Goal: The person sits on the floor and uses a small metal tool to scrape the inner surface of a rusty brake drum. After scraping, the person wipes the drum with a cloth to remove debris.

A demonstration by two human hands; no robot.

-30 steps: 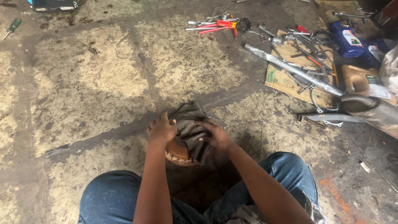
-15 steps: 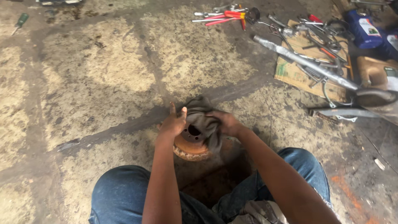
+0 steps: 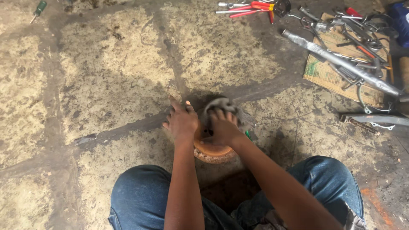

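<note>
Since half a second before, the right hand had slid over the grey rag, bunching it against the top of the rusty orange disc, so the wiping looked well under way. The left hand braced the disc's left edge, fingers spread. The right fingers were curled down on the cloth. The disc sat on the floor between the knees, its rim scaly with rust.
</note>
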